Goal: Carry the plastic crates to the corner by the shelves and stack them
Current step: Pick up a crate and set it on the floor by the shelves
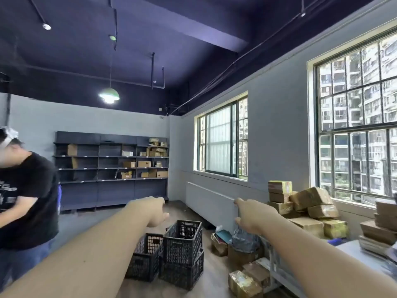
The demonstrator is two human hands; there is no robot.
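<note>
Three black crates (171,254) sit on the floor just below and between the two outstretched hands: one low crate under the left hand, and beside it a stack of two, the top one (183,240) tilted a little on the lower one (182,274). All three look empty through their lattice walls.

Both arms reach forward, bare to the elbow. The left hand (153,211) hangs above the low crate (145,258) with fingers loosely curled, touching nothing. The right hand (251,214) is off to the side of the stack, above a floor-level clutter of bags and cartons (234,244); its fingers are bent downward and it grips nothing that I can see.

Beyond the left hand, at the far wall, stand dark shelves (111,168) with a few cardboard boxes on them. The corner beside the shelves lies well beyond both hands, and no crate is there.

Right of the right hand, taped parcels (309,203) are heaped under a barred window (356,125). A second window (221,138) is farther along the same wall, past the right hand. Left of the left arm stands another person in a black T-shirt (28,198), bent forward. A green lamp (109,96) glows overhead.
</note>
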